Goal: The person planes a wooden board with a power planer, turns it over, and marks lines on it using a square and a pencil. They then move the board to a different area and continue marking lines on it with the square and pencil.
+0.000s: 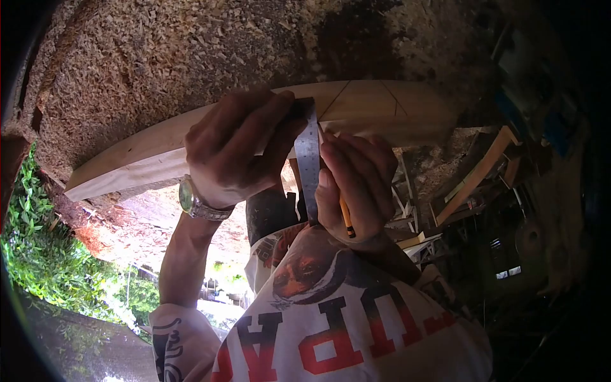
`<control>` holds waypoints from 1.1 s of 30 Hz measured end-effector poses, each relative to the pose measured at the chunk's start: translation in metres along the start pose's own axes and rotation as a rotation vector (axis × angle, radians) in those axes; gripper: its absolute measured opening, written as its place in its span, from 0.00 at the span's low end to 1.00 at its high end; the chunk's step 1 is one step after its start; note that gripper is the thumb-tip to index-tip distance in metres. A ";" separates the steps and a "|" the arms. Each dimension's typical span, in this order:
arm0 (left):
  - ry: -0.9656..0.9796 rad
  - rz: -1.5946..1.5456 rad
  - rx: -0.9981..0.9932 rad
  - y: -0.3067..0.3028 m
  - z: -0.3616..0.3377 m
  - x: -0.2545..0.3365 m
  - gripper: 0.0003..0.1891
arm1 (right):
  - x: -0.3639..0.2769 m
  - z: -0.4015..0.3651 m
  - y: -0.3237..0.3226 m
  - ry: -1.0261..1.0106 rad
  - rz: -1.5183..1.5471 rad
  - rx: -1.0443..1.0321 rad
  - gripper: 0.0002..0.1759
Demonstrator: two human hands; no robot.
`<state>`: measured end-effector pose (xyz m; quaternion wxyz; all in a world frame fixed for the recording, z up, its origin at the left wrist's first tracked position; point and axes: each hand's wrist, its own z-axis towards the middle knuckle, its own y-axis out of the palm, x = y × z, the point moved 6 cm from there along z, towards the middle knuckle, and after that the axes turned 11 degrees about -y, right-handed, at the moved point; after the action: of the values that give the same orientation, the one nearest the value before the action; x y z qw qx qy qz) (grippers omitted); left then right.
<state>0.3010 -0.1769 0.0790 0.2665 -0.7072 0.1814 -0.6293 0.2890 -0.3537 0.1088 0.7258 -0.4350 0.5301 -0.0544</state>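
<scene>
Metal rule (308, 156) and pencil (345, 215) occupy hands (232, 143) (364, 181) against timber (137, 151).

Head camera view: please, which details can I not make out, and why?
In the head view:
Steel ruler: graduations too small to read; upper part partly hidden by the left hand.
Pencil: middle covered by the right hand.
Wristwatch: time unreadable, dial too small and steeply angled.

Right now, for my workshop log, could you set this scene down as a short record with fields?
Workpiece: curved timber
Markings: dark lines on the timber
Left hand: holds a metal ruler at the timber
Right hand: holds a yellow pencil, tip beside the ruler
Left wrist: watch
Surroundings: wood shavings, green foliage
</scene>
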 end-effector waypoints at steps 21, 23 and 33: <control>-0.007 -0.020 -0.019 0.000 0.001 -0.002 0.17 | 0.005 0.012 -0.005 0.073 0.135 0.078 0.14; -0.006 -0.025 -0.018 0.000 0.001 -0.002 0.17 | 0.004 0.009 -0.006 0.082 0.119 0.048 0.14; -0.082 -0.033 -0.038 0.000 0.002 0.000 0.16 | 0.005 0.004 -0.006 0.101 0.154 0.135 0.14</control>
<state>0.3029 -0.1759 0.0788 0.2496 -0.7401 0.1704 -0.6007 0.2967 -0.3580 0.1089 0.7280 -0.3398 0.5928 -0.0560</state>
